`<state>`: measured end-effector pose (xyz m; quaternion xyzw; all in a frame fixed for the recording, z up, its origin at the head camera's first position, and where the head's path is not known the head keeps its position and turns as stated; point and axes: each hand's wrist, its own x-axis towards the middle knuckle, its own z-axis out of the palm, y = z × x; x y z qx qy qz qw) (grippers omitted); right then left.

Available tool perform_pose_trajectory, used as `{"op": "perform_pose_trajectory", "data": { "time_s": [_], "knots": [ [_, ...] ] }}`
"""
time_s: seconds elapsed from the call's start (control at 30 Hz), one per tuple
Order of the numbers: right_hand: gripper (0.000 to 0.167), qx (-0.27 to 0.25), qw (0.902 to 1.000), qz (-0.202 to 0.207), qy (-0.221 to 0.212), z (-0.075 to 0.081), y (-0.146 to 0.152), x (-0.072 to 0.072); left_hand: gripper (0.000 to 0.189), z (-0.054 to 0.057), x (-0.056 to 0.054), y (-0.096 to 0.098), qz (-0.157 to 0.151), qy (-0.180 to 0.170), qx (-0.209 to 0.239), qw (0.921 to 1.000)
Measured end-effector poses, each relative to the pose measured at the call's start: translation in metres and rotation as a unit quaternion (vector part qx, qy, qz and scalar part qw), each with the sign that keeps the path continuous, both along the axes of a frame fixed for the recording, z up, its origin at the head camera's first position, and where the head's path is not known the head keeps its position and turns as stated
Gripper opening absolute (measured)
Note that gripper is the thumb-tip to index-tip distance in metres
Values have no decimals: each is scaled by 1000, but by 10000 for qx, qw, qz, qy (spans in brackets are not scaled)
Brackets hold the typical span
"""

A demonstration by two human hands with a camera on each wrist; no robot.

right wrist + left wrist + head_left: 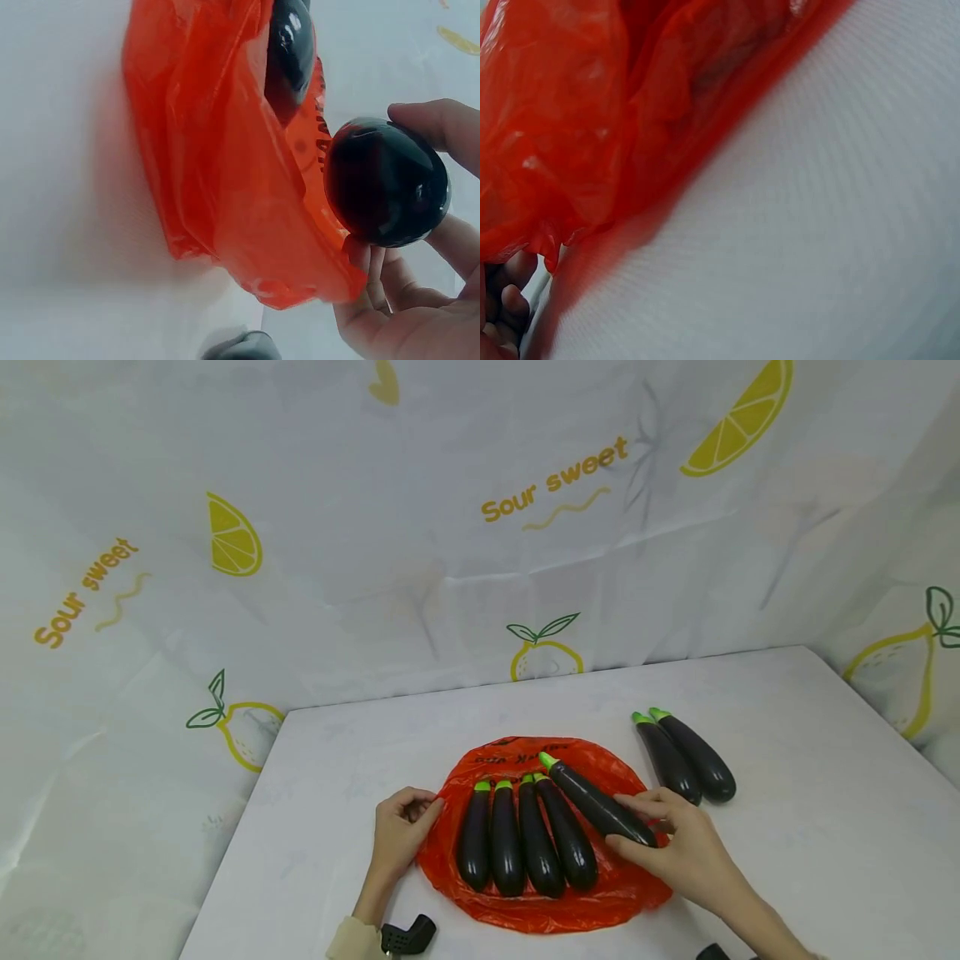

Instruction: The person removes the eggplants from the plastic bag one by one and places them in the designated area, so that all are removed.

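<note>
A red plastic bag point(480, 917) lies spread on the white table, with several dark, green-tipped eggplants point(507, 847) side by side on it. My left hand point(405, 828) pinches the bag's left edge; in the left wrist view the curled fingers point(511, 300) show at the lower left corner under the red film. My right hand point(682, 847) grips another eggplant point(600, 802) by its thick end, thumb on one side and fingers on the other. That eggplant slants over the bag's right part, green tip toward the back. The right wrist view shows its rounded end point(386, 184) close up.
Two more eggplants point(693, 752) lie together on the table point(810, 827), behind and right of the bag. A white sheet point(360, 568) printed with lemons hangs behind the table. Black wrist devices point(408, 935) sit at both wrists.
</note>
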<state>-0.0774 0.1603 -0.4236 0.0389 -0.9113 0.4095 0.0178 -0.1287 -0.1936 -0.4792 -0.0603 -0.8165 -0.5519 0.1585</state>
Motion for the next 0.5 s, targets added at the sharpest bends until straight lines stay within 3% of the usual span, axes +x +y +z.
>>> {"op": "perform_pose_trajectory", "data": {
  "time_s": [0.3,0.5],
  "knots": [
    [52,14,9955,-101,940,9,8,0,5,-1,-1,0,22,-43,-48,10000],
    [52,84,9921,-225,1230,13,21,-3,5,0,0,-1,-12,56,-1,10000]
  ]
}}
